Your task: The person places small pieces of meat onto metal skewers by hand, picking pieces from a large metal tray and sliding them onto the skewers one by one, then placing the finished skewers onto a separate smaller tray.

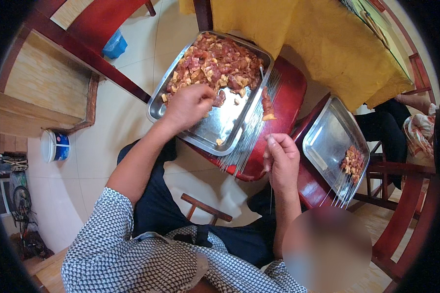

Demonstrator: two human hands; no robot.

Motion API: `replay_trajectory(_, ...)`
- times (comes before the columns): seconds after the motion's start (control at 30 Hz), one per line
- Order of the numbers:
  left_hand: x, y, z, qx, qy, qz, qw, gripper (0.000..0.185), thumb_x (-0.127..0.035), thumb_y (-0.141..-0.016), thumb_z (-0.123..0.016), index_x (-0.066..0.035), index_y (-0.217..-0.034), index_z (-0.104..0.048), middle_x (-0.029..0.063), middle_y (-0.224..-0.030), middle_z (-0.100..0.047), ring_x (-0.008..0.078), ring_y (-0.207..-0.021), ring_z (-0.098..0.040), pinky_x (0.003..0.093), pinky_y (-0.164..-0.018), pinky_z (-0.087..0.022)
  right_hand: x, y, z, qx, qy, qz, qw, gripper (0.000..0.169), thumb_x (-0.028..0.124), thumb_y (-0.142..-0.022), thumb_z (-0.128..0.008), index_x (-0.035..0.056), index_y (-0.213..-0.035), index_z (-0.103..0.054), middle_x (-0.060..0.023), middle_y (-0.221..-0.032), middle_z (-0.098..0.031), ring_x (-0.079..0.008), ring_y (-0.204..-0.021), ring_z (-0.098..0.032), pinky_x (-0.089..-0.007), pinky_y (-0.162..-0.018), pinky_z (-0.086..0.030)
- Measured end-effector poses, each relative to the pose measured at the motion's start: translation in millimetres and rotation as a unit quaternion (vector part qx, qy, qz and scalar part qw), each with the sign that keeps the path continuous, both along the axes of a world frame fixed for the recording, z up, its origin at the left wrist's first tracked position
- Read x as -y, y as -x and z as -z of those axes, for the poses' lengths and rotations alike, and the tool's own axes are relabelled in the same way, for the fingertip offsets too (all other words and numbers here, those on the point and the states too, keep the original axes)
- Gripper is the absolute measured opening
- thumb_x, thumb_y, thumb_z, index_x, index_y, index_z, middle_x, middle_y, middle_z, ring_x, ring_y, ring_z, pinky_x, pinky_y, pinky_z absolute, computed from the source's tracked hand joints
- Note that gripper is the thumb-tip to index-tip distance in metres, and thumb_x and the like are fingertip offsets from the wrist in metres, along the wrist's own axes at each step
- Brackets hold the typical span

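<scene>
Raw meat pieces [220,66] mixed with paler chunks fill the far part of a large metal tray [225,128]. My left hand [193,102] is over the tray's near left part, fingers curled down beside a piece of meat [219,99]. Whether the fingertips pinch anything is hidden. My right hand [283,157] grips a thin metal skewer whose lower end hangs below the hand. Threaded on its upper part are meat pieces [267,104] with a pale chunk at the lower end. Bare metal skewers [255,124] lie in a bundle along the tray's right side.
The large tray and bare skewers rest on a red chair seat [291,84]. To the right, a second metal tray [324,135] holds several loaded skewers [352,164]. A yellow tablecloth [315,55] hangs beyond. Another person's legs [383,128] are at right. A white bucket [55,145] stands left.
</scene>
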State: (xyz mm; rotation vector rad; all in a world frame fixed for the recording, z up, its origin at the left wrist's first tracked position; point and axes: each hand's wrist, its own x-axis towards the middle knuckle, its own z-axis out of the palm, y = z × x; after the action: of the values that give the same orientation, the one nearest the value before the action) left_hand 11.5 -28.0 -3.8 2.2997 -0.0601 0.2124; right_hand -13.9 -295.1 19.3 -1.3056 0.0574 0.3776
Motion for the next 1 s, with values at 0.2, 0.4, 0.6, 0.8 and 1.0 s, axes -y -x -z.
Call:
replay_trajectory(0.2, 32, -25, 4, 0.085, -0.123, 0.053, 0.987, 0.015, -0.011, -0.078, -0.061, -0.004, -0.091, -0.062, 0.0141, -0.088, -0.061, 0.0325, -0.084, -0.061, 0.0403, -0.072, -0.05, -1, -6, 0, 0.006, 0.047, 0.01, 0.999, 0.013, 0.014, -0.091, -0.06, 0.0017, -0.093, -0.062, 0.0021, -0.065, -0.055, -0.0026, -0.047, -0.043, -0.0174, -0.041, -0.033)
replay_trajectory(0.4, 34, -35, 5, 0.012, -0.308, 0.048, 0.95, 0.011, -0.01, -0.078, -0.059, -0.003, -0.086, -0.056, 0.0159, -0.089, -0.057, 0.0358, -0.079, -0.061, 0.0435, -0.067, -0.05, 4, -1, 1, 0.04, 0.106, -0.009, 0.994, 0.009, 0.011, -0.088, -0.064, 0.0016, -0.089, -0.063, 0.0044, -0.066, -0.054, -0.0013, -0.047, -0.042, -0.0179, -0.041, -0.032)
replay_trajectory(0.6, 9, -13, 0, 0.013, -0.348, 0.037, 0.937, 0.01, -0.011, -0.078, -0.06, -0.004, -0.085, -0.056, 0.014, -0.086, -0.057, 0.0333, -0.076, -0.061, 0.0425, -0.065, -0.051, 15, -1, -8, 0.026, 0.083, 0.033, 0.996, 0.008, 0.009, -0.088, -0.063, 0.0015, -0.088, -0.061, 0.0021, -0.067, -0.056, -0.0026, -0.051, -0.045, -0.0185, -0.042, -0.033)
replay_trajectory(0.8, 19, -23, 4, 0.056, -0.313, 0.031, 0.947, 0.009, -0.013, -0.08, -0.059, -0.004, -0.083, -0.058, 0.0139, -0.081, -0.057, 0.0338, -0.075, -0.062, 0.043, -0.064, -0.051, 11, 1, -8, 0.023, 0.091, 0.013, 0.996, 0.009, 0.01, -0.089, -0.062, 0.0014, -0.088, -0.061, 0.0019, -0.068, -0.057, -0.0025, -0.053, -0.045, -0.0184, -0.044, -0.034)
replay_trajectory(1.0, 38, -47, 14, -0.021, -0.337, 0.052, 0.94, 0.011, -0.009, -0.08, -0.052, -0.001, -0.084, -0.06, 0.0189, -0.083, -0.06, 0.0376, -0.074, -0.063, 0.0457, -0.067, -0.052, 8, 1, -5, 0.016, 0.093, 0.01, 0.995, 0.009, 0.01, -0.089, -0.062, 0.0013, -0.088, -0.062, 0.0019, -0.068, -0.057, -0.0022, -0.053, -0.045, -0.0181, -0.045, -0.034)
